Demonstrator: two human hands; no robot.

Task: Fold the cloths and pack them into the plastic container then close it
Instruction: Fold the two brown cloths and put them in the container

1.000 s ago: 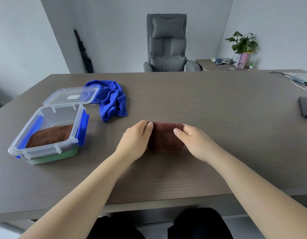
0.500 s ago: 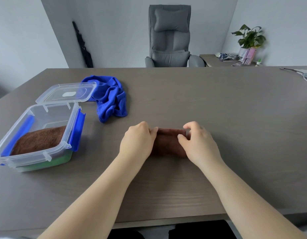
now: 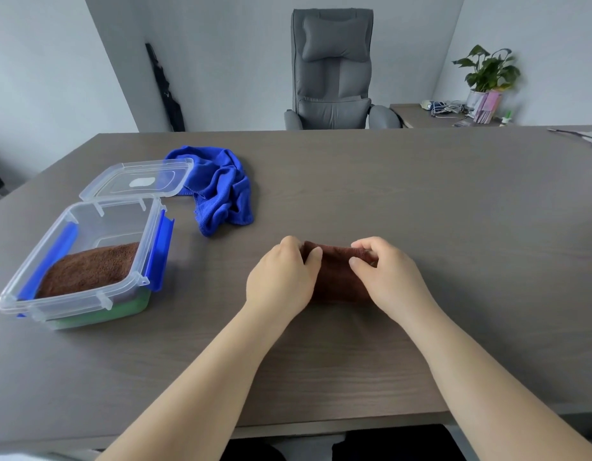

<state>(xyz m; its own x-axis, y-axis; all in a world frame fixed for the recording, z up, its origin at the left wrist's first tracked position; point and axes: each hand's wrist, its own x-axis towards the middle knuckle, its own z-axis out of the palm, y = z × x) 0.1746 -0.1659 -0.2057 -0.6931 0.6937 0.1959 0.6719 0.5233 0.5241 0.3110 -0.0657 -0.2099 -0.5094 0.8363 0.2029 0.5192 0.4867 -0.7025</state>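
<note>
Grey-brown wood-grain table [image 3: 421,201], wide and flat; its near edge runs just below my forearms. Grey walls behind, a grey office chair [image 3: 333,71] pushed up to the far edge, a potted plant [image 3: 489,69] on a side desk at the right, a dark folded umbrella [image 3: 165,91] leaning in the left corner.

My left hand [image 3: 281,281] and right hand [image 3: 387,277] sit side by side mid-table, both curled onto the small folded brown cloth [image 3: 338,274] between them. Thumbs and fingertips pinch its far edge; the cloth lies on the table, mostly hidden under my hands.

The plastic container [image 3: 98,294] is at the left, near the table's left edge, open, blue latches hanging at its sides. Another folded brown cloth [image 3: 88,271] lies inside, with something green below it through the clear wall. The lid [image 3: 138,181] lies flat just behind the container, touching the crumpled blue cloth [image 3: 221,191], which sits unfolded beyond it.

Open tabletop across the whole right half and between my hands and the container. A cable [image 3: 584,138] at the far right edge.
</note>
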